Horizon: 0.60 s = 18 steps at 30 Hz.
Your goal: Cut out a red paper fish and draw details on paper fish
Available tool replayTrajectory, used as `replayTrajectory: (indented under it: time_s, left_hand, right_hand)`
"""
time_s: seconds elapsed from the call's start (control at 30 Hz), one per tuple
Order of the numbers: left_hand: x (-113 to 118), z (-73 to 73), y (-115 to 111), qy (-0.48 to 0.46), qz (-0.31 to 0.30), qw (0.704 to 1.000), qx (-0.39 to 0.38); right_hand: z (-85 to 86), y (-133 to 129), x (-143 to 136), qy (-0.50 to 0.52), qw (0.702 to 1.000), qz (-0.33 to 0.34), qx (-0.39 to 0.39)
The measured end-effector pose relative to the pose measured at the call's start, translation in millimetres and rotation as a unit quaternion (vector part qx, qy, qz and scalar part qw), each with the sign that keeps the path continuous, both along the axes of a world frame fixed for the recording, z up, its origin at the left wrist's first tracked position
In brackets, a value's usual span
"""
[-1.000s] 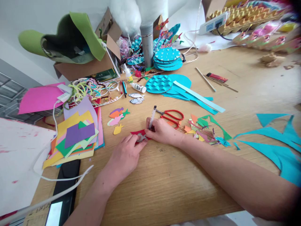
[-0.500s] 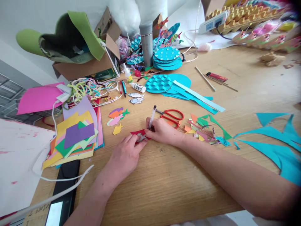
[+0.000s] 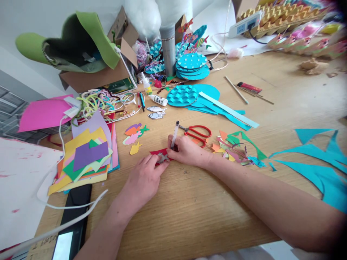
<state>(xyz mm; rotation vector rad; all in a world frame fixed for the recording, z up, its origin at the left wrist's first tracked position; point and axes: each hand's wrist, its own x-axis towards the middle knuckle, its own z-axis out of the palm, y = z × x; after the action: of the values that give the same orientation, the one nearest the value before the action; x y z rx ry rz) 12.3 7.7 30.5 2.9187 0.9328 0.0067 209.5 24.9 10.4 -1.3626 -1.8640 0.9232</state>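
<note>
My right hand (image 3: 185,150) is closed round an upright pen (image 3: 175,133), its lower end hidden by the fingers. Under both hands lies a small red paper (image 3: 153,152) with a grey fish-shaped cutout (image 3: 162,157) on it. My left hand (image 3: 146,177) presses the cutout and paper to the table, thumb and fingers apart. Just behind my right hand are red-handled scissors (image 3: 199,133). Coloured paper fish (image 3: 132,137) lie to the left, with a yellow one (image 3: 135,148) nearest my left hand. Two white drawn fish (image 3: 156,115) rest farther back.
Coloured paper sheets (image 3: 90,155) and a black phone (image 3: 77,209) lie left, a white cable (image 3: 67,225) crossing in front. Paper scraps (image 3: 230,144) and blue offcuts (image 3: 311,155) are at right. Glue bottles (image 3: 159,100), blue discs (image 3: 183,95) and a metal cylinder (image 3: 168,50) stand behind.
</note>
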Motion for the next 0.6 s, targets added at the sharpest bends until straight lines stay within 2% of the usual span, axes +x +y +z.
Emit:
replayTrajectory:
  time_s: [0.6]
  left_hand:
    - [-0.5,-1.5,-1.6,0.001,0.002,1.0,0.005]
  right_hand:
    - [-4.4,0.5,0.6,0.008,1.0,0.002,0.005]
